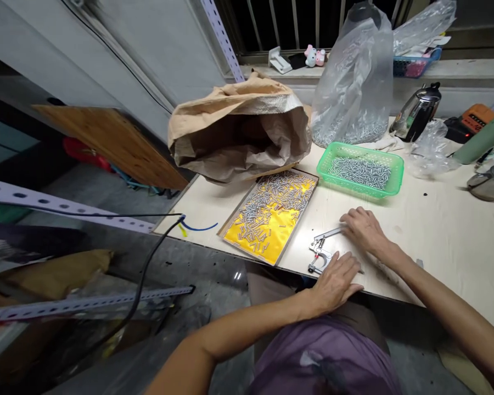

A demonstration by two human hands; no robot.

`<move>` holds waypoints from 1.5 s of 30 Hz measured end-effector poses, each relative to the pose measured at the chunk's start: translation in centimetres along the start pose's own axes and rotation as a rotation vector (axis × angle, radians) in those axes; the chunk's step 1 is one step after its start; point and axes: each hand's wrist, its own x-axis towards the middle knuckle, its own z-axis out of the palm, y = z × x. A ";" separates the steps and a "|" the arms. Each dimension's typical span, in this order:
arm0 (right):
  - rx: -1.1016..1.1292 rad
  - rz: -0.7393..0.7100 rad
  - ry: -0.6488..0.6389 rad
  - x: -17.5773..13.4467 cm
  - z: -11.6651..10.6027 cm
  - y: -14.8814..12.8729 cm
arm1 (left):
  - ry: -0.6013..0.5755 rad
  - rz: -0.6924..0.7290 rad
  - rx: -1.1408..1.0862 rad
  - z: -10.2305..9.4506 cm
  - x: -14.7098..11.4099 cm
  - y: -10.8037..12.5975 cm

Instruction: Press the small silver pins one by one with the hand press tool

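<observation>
A metal hand tool with two long handles, a spring and a curved C-shaped jaw lies at the table's front edge. My left hand rests across its lower part, fingers stretched out and thumb apart, hiding much of that handle. The curled fingers of my right hand are at the end of the upper handle. Left of the tool is a shallow tray with a yellow bottom, where many small silvery metal pins are heaped towards the far end. Some lie scattered nearer me.
A green plastic basket of similar metal pieces stands beyond my hands. Behind the tray gapes a brown paper sack. A clear plastic bag with metal pieces, a kettle and a steel mug stand further back and right.
</observation>
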 end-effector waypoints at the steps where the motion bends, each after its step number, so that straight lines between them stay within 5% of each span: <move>1: 0.012 -0.071 -0.019 0.1 -0.2 -1.1 | 0.005 0.000 -0.001 0.1 -0.1 -0.1; 5: 0.055 -0.425 -0.183 0.2 0.1 -5.7 | 0.026 0.096 0.013 0.2 -1.8 0.0; 9: 0.011 -0.550 -0.189 0.5 1.2 -7.1 | 0.190 0.326 0.031 -2.8 -4.3 -0.6; 11: 0.034 -0.586 -0.125 0.7 1.9 -6.8 | 0.319 0.233 0.097 -5.4 -5.1 -1.9; 14: 0.115 -0.615 0.001 0.6 3.3 -6.4 | 0.399 -0.157 0.263 -8.9 -5.2 -5.5; 19: 0.373 -0.579 0.304 0.1 3.9 -6.3 | 0.206 -0.475 0.424 -10.5 -4.5 -11.5; 23: 0.508 -0.399 0.653 1.1 0.2 -4.5 | 0.033 -0.473 0.430 -10.0 -4.2 -13.4; 26: 0.453 -0.192 0.753 3.5 -4.0 -1.0 | 0.027 -0.470 0.398 -10.2 -4.0 -13.2; 29: 0.248 0.082 0.683 6.0 -6.5 3.1 | 0.138 -0.501 0.252 -10.8 -3.6 -11.6; 32: 0.107 0.229 0.557 6.5 -6.3 5.1 | 0.212 -0.616 -0.090 -10.8 -3.0 -8.9; 38: 0.323 -0.051 0.293 -1.2 -1.0 0.2 | -0.008 -0.964 -0.690 -8.3 -2.3 -5.5; 45: 0.447 -0.061 0.182 -8.7 3.1 -4.1 | -0.100 -1.157 -0.735 -7.5 -2.2 -5.7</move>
